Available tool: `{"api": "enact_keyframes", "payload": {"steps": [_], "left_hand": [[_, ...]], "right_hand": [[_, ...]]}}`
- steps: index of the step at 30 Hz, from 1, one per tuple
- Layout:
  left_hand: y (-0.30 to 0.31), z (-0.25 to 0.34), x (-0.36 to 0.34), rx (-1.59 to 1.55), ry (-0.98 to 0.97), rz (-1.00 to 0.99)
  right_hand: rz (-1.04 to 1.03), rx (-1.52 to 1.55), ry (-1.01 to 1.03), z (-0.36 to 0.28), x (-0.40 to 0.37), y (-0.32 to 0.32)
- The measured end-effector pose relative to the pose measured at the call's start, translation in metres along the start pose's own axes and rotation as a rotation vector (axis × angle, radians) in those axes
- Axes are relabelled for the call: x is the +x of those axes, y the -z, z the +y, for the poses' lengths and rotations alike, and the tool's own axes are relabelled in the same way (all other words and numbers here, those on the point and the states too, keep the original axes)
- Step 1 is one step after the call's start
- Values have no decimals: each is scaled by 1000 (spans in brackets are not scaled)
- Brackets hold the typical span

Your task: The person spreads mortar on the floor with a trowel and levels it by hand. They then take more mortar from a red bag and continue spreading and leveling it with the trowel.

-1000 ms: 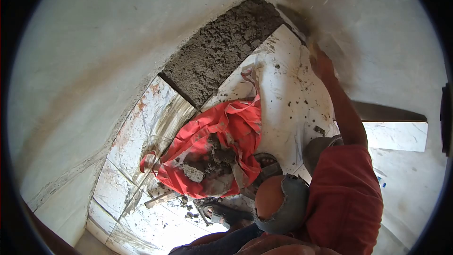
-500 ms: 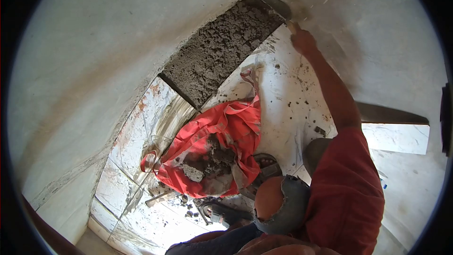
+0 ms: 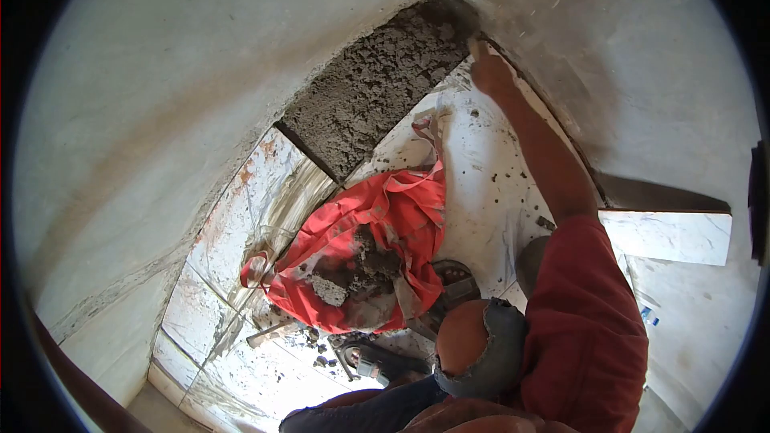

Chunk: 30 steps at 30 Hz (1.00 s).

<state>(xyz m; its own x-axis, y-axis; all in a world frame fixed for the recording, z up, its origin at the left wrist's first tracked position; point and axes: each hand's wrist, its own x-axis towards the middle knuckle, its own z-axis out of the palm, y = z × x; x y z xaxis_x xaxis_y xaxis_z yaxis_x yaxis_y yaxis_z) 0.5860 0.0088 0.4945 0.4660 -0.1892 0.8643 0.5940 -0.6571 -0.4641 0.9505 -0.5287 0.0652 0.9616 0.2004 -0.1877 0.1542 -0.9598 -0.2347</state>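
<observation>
Toward the upper middle of the frame, the right hand (image 3: 492, 74) is gripping a trowel (image 3: 478, 49) atop the mortar (image 3: 373, 84); uneven tilting could be leaving ruts. The left hand isn't showing.

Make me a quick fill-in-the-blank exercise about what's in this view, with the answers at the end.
1. The bare right hand holds a dark-bladed metal trowel by its ____.
2. Clumps of grey mortar lie on a crumpled fabric bag whose main colour is ____.
3. The torn dark-grey trouser leg leaves a bare ____ showing.
4. The long strip of rough grey mortar borders smeared, flat floor tiles whose main colour is ____.

Missing words: handle; red; knee; white.
</observation>
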Motion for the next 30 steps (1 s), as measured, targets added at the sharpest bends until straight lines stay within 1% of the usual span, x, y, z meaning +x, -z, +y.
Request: {"api": "enact_keyframes", "payload": {"steps": [2,3,5,8,9,11,12,13,15,16,17,19,20,21,23,24,26,27,28,29,30], "left_hand": [[-1,-2,0,10,-21,-11],[-1,-2,0,8,-16,-7],[-1,-1,-1,51,-26,-18],[-1,6,0,3,-24,5],[-1,6,-1,1,-25,2],[1,3,-1,12,-35,-16],[0,1,0,15,-31,-12],[-1,-1,0,5,-25,-15],[0,-1,-1,-6,-23,-22],[1,2,0,-4,-20,-22],[2,3,0,2,-15,-21],[1,2,0,2,-16,-13],[0,1,0,-3,-19,-8],[0,3,0,-2,-21,-11],[0,7,0,-49,-11,11],[-1,6,0,-50,-12,7],[-3,1,-1,-31,-30,15],[-3,1,-1,-30,-32,12],[-2,2,-1,-24,-23,9],[-2,3,-1,-17,-14,6],[-1,4,-1,-13,-14,5]], "right_hand": [[-65,-38,9,-28,-23,-5],[-12,-120,89,-24,-38,-9],[-71,-52,167,-4,-47,5],[30,-40,221,38,-45,13],[26,-40,220,38,-47,10],[-34,65,-41,32,-45,6],[43,34,-12,31,-47,-16],[-24,-55,-29,12,-58,-20],[58,14,97,-14,-79,-36],[24,77,101,-15,-79,-33],[20,77,99,-12,-83,-26],[-174,715,-198,-9,-93,4],[-149,967,-300,6,-94,-8],[-153,966,-301,13,-100,-13],[-107,1163,-551,19,-118,-23],[-110,1160,-553,16,-126,-30],[-187,1358,-562,-2,-136,-48],[-238,1429,-488,-11,-128,-63],[-278,1444,-502,-39,-120,-61],[-274,1491,-398,-48,-101,-81],[-267,1542,-399,-69,-92,-74]]}}
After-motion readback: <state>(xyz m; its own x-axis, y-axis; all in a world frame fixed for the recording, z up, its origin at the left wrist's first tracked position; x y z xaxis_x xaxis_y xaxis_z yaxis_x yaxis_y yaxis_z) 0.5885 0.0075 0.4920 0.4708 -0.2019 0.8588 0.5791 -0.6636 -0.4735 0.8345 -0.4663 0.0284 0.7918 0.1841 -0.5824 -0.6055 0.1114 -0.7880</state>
